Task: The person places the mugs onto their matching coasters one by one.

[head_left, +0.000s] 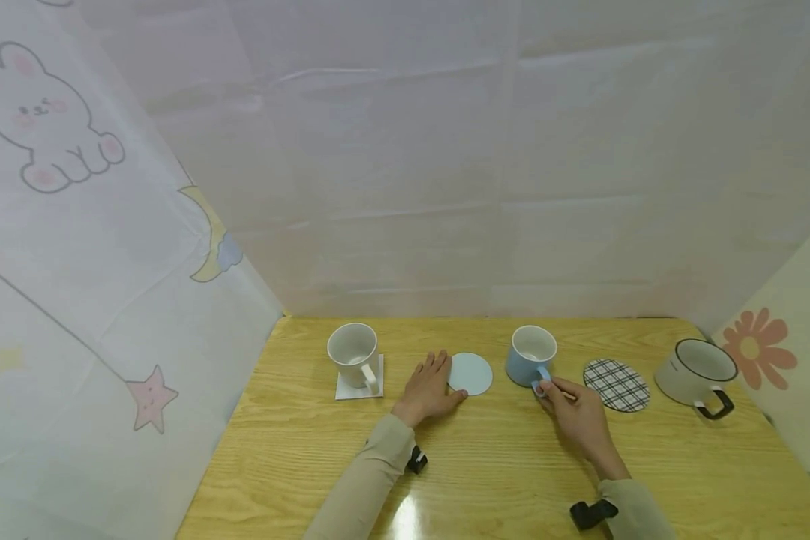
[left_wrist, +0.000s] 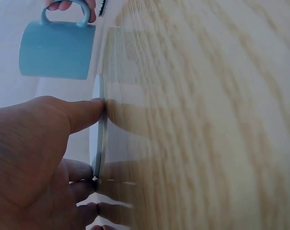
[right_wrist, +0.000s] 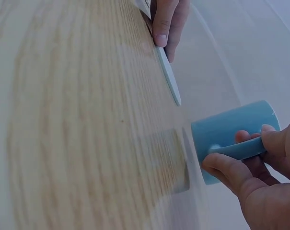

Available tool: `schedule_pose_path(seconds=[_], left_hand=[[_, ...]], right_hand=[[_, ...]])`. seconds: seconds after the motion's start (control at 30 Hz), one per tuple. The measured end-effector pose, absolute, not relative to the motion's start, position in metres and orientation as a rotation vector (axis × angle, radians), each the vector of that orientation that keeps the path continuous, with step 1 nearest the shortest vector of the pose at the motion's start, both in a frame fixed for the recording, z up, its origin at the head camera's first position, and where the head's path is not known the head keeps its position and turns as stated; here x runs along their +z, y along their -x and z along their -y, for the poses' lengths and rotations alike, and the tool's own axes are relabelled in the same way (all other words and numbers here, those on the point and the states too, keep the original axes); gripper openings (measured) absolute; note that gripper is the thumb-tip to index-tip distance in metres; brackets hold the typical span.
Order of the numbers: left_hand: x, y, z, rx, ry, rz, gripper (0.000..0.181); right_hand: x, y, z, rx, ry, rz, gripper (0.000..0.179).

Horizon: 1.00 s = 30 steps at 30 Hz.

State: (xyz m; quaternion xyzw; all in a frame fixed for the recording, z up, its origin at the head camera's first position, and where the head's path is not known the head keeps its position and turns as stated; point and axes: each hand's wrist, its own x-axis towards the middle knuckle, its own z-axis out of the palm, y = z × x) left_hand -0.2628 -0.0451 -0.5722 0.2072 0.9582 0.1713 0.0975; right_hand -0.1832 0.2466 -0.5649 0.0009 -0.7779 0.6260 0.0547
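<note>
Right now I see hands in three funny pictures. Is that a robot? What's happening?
No robot here: these are a person's own bare hands. The wide picture is taken from the person's head, looking forward and down. The other two are taken from the left and right wrists, so the table looks tipped on its side.

The right hand holds a blue mug by its handle. The left hand touches the edge of a pale round coaster.

Also there: a plain white mug on a square coaster, a checked coaster and a black-handled mug.
</note>
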Motion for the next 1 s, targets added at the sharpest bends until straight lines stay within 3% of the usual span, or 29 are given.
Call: schedule_pose_path(seconds=[1.0], left_hand=[[-0.577,0.266,0.046,0.577,-0.601,-2.807,0.085]], right_hand=[[-0.556,0.185,-0.243,1.805,-0.081,2.367,0.037]])
